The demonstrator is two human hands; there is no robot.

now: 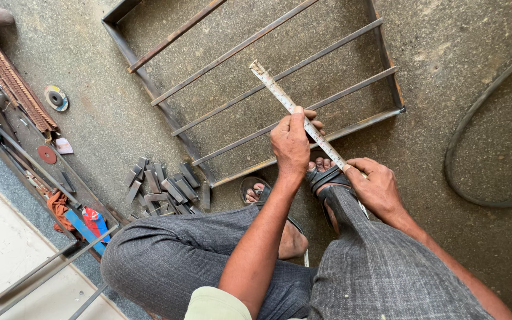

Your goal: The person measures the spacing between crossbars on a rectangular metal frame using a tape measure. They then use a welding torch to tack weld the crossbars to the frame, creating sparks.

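We saw round label on grinding disc (56,98), yellow-blue, upper left on floor; small white tag (63,146) below.

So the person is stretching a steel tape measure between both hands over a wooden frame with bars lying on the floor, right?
Not quite: the frame is rusty metal, not wood, as the head view shows. The rest holds: the left hand and right hand stretch the steel tape measure over it on the concrete floor.

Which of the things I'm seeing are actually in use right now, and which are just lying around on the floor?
In use: tape measure, left hand, right hand, metal frame.

Lying about: cut metal pieces, grinding disc, hose, orange rag.
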